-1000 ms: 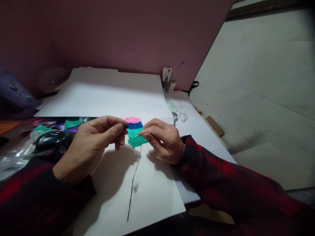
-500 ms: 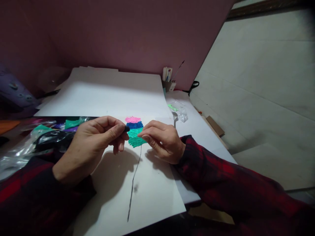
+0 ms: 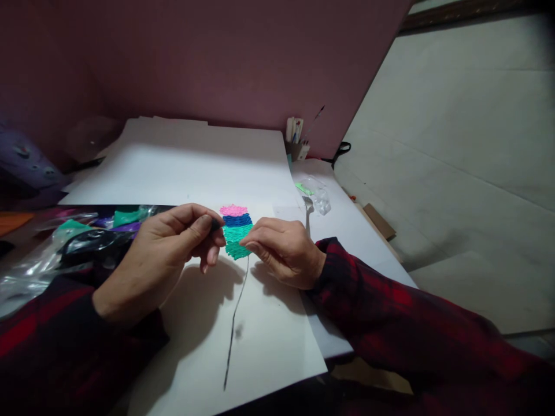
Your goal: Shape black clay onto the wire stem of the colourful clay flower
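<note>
Behind the sheet [image 3: 277, 352], a pink wall [image 3: 238, 63] rises, and between the two lies a stack of large white paper [image 3: 195, 162]. To the left of the sheet are bags [image 3: 91, 245] with coloured material. Over the sheet's left part, the left hand [image 3: 160, 260] pinches a dark lump [image 3: 215, 224] between thumb and forefinger; over its right part, the right hand [image 3: 288, 251] has its thumb and fingertips pressed together beside the green, and whether they grip anything cannot be told. Beyond the sheet's right edge are a pen holder [image 3: 295, 151] and a clear wrapper [image 3: 321, 202].

On the sheet's far part, green [image 3: 235, 234], blue [image 3: 237, 221] and pink [image 3: 235, 211] bands are in place, textured and joined one above another. Below them, a thin black line [image 3: 234, 318] runs towards the sheet's near edge, with a small smudge [image 3: 239, 331] beside it. The dark lump is off the sheet, in the fingers; how much remains cannot be judged.
</note>
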`<state>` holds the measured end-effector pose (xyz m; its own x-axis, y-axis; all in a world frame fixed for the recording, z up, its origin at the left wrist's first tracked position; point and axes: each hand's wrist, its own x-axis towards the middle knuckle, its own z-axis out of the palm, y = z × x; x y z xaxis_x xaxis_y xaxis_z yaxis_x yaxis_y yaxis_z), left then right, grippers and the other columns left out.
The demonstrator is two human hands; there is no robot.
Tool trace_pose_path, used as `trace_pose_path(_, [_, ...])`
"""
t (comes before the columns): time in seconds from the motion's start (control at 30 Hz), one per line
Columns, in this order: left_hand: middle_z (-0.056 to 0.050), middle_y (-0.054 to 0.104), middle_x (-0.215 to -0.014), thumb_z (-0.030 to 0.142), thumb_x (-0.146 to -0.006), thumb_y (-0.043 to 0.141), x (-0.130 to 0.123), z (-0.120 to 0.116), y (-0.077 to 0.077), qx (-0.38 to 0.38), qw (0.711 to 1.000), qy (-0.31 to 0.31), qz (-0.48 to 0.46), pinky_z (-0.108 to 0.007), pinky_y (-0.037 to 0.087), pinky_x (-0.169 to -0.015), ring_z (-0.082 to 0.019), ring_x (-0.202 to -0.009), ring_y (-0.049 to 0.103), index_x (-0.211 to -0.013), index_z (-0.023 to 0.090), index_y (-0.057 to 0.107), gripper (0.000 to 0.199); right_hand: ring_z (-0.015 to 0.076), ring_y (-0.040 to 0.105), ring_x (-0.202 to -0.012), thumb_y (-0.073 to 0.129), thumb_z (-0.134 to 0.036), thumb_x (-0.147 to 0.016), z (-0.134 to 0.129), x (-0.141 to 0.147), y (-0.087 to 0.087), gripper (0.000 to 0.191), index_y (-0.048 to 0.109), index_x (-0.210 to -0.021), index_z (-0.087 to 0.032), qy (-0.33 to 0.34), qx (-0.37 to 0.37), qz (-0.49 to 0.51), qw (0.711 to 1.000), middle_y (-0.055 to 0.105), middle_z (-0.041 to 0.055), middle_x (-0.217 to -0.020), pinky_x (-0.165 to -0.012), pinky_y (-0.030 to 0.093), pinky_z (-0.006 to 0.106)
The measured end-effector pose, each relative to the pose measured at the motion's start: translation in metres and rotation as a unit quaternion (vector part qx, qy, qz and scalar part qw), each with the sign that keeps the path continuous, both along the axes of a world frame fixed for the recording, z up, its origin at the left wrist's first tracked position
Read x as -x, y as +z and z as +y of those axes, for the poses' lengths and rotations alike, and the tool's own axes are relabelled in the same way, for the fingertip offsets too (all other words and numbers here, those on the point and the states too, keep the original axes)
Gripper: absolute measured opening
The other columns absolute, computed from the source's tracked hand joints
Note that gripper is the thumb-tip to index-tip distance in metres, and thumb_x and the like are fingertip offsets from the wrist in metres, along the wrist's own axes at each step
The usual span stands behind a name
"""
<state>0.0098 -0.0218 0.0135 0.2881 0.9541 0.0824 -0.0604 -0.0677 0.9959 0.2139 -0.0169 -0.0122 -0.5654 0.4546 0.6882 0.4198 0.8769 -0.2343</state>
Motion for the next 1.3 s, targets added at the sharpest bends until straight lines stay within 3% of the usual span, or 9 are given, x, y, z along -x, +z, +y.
trace_pose_path(0.27, [0.001, 0.061, -0.065, 0.032, -0.088, 0.061, -0.0024, -0.0045, 0.0086, 0.019, 1.000, 0.008, -0.008, -0.020, 0.040, -0.047, -0.009, -0.051, 0.051, -0.079, 0.019, 0.064, 0.016, 0.0133, 0.060, -0.072, 0.044, -0.023, -0.096, 0.0006, -0.0005, -0.0014, 0.024, 0.063, -0.086, -0.013, 0.005, -0.001, -0.007, 1.000, 0.066, 0.0057, -0.077, -0.065, 0.053, 0.028])
trace_pose_path(0.57, [-0.001, 0.061, -0.068, 0.043, -0.087, 0.059, -0.0002, -0.0037, 0.0054, 0.023, 1.000, 0.001, 0.006, -0.022, 0.043, -0.050, -0.011, -0.057, 0.053, -0.084, 0.019, 0.070, 0.027, 0.0126, 0.059, -0.068, 0.044, -0.023, -0.096, 0.0004, -0.0003, -0.0020, 0.025, 0.064, -0.086, -0.013, 0.011, -0.015, -0.017, 1.000, 0.067, 0.0053, -0.075, -0.062, 0.051, 0.026])
trace_pose_path(0.73, [-0.001, 0.060, -0.069, 0.033, -0.084, 0.066, 0.0001, -0.0007, 0.0007, -0.002, 1.000, 0.008, 0.014, -0.021, 0.043, -0.049, -0.010, -0.057, 0.052, -0.074, 0.017, 0.066, 0.019, 0.0123, 0.061, -0.068, 0.044, -0.023, -0.096, -0.0002, -0.0003, -0.0015, 0.025, 0.065, -0.086, -0.012, 0.015, -0.017, -0.026, 0.999, 0.069, 0.0056, -0.076, -0.062, 0.051, 0.026])
trace_pose_path(0.83, [-0.002, 0.062, -0.075, 0.025, -0.083, 0.066, -0.0020, 0.0004, 0.0001, 0.009, 1.000, 0.025, -0.001, -0.020, 0.044, -0.049, -0.010, -0.057, 0.054, -0.084, 0.018, 0.067, 0.008, 0.0125, 0.062, -0.070, 0.044, -0.022, -0.096, -0.0003, -0.0007, -0.0018, 0.025, 0.065, -0.087, -0.012, 0.016, -0.017, -0.029, 0.999, 0.071, 0.0057, -0.078, -0.063, 0.051, 0.026])
trace_pose_path(0.93, [-0.002, 0.065, -0.080, 0.020, -0.082, 0.064, -0.0040, 0.0003, 0.0019, 0.026, 0.999, 0.035, -0.015, -0.021, 0.046, -0.049, -0.011, -0.056, 0.056, -0.095, 0.018, 0.066, 0.013, 0.0128, 0.063, -0.071, 0.044, -0.023, -0.096, -0.0006, -0.0010, -0.0019, 0.025, 0.065, -0.087, -0.012, 0.013, -0.013, -0.034, 0.999, 0.071, 0.0054, -0.079, -0.064, 0.051, 0.026])
trace_pose_path(1.3, [-0.001, 0.061, -0.068, 0.016, -0.085, 0.057, -0.0006, -0.0004, 0.0032, 0.036, 0.999, 0.018, -0.017, -0.020, 0.041, -0.046, -0.009, -0.049, 0.054, -0.099, 0.015, 0.064, 0.016, 0.0131, 0.064, -0.071, 0.042, -0.023, -0.096, -0.0010, -0.0010, -0.0022, 0.026, 0.065, -0.088, -0.013, 0.007, -0.012, -0.043, 0.999, 0.072, 0.0054, -0.079, -0.064, 0.051, 0.026])
